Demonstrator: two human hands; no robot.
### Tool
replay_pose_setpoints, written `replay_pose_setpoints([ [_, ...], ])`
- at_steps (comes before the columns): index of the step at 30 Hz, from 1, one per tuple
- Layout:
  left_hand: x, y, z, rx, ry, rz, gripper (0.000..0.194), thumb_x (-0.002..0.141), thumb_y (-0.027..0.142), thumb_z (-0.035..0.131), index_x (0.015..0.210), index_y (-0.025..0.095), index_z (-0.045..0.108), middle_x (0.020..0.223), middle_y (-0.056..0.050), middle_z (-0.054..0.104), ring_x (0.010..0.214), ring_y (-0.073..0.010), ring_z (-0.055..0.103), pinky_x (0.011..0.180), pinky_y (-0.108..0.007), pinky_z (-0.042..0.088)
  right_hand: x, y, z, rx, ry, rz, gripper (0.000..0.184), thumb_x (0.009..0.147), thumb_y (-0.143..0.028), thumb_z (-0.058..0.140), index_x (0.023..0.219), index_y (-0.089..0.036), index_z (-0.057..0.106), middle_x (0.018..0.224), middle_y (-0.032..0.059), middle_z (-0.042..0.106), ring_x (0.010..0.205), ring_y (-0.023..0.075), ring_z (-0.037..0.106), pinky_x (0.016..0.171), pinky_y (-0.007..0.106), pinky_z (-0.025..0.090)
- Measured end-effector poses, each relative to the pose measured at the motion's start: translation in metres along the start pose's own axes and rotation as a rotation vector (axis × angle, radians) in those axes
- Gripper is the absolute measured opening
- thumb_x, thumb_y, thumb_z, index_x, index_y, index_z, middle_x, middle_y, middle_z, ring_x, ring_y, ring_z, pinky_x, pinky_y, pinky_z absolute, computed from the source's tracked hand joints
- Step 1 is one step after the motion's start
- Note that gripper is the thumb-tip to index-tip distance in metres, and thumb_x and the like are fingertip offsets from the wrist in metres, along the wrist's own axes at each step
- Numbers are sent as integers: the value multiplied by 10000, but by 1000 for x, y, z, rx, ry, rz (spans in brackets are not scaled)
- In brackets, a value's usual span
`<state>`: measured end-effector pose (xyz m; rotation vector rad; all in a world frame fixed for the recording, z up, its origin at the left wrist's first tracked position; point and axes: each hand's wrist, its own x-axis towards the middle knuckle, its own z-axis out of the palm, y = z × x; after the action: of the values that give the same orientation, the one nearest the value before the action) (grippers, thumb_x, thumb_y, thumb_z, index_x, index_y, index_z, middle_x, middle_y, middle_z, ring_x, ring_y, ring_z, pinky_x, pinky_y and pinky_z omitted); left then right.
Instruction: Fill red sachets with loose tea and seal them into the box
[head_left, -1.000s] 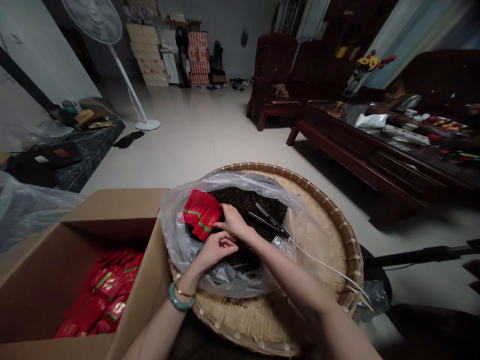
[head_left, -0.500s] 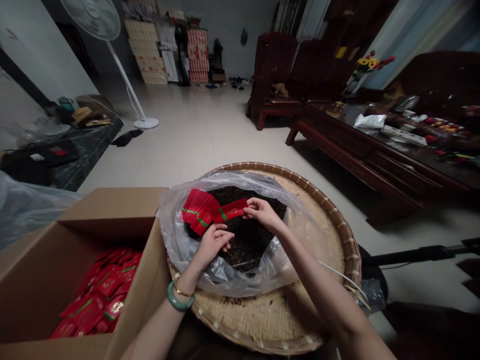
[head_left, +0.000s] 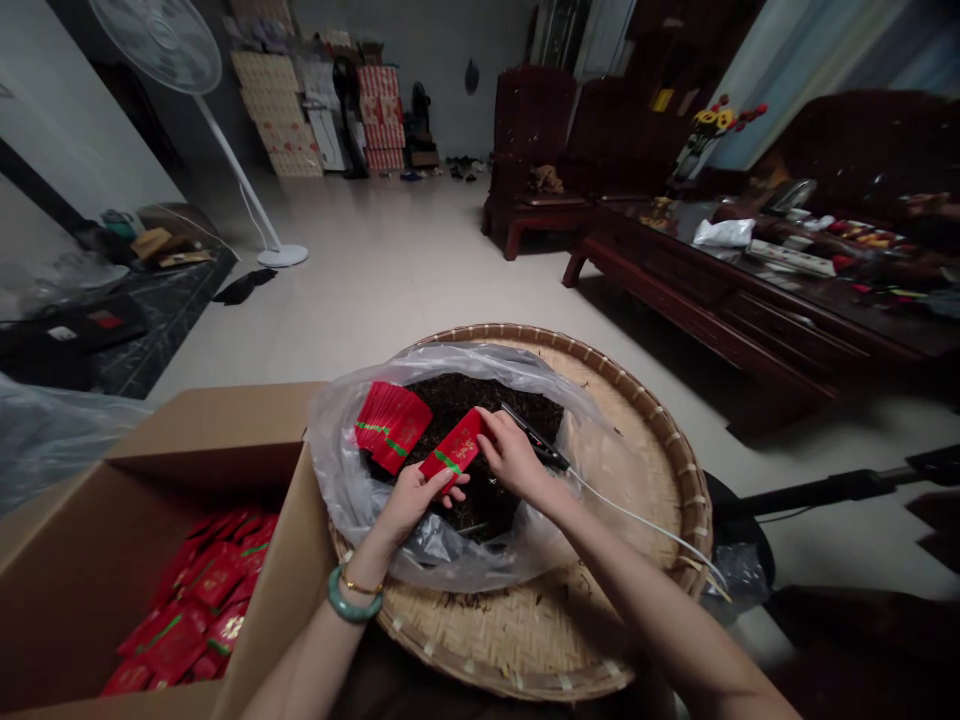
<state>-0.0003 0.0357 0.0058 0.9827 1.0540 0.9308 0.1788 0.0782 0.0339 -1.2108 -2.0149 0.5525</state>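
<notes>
over the plastic bag [head_left: 352, 480] of loose tea [head_left: 480, 400], both hands pinch one red packet [head_left: 452, 455]: left hand [head_left: 409, 497] low, right hand [head_left: 514, 452] high. light, thin, bendy; edges give the safest grip.

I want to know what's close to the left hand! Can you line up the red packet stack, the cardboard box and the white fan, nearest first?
From the left hand, in the head view:
1. Red packet stack: just above the hand, resting on the dark tea leaves inside the plastic bag.
2. Cardboard box: to the left, beside the woven tray.
3. White fan: far off, standing at the upper left of the room.
</notes>
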Motion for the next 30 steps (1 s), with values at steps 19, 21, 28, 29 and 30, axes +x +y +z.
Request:
replay_pose_setpoints([
  [19,-2,3,2,-15,2,0,500,679,481,688,964,79,601,851,-168,720,603,-177,653,500,-244,462,-7,-3,10,132,168,75,358,850,-235,517,1202,-210,575,1068,94,640,930,199,617,810,326,511],
  [21,-2,3,2,-16,-3,-1,499,680,482,686,964,81,596,863,-170,719,606,-178,655,500,-244,464,-9,-5,10,93,191,26,377,867,-235,493,1238,-213,554,1140,102,627,1021,211,597,889,355,488],
  [28,-2,1,1,-6,-10,3,496,688,479,680,968,78,595,874,-174,719,611,-183,660,497,-246,464,-15,-2,14,-14,186,-54,420,904,-246,439,1320,-202,477,1288,106,552,1172,206,535,1005,379,436],
  [29,-2,1,1,-8,-9,4,502,690,479,679,978,78,594,878,-174,719,612,-183,660,497,-245,464,-15,-1,14,-4,191,-52,416,904,-246,440,1315,-199,480,1289,106,551,1171,205,536,1004,375,438],
  [30,-2,1,1,-11,-8,4,505,689,481,679,981,78,593,881,-176,718,611,-183,660,496,-245,463,-15,-1,15,11,200,-47,406,903,-247,444,1304,-199,490,1276,105,561,1158,204,545,994,371,447],
])
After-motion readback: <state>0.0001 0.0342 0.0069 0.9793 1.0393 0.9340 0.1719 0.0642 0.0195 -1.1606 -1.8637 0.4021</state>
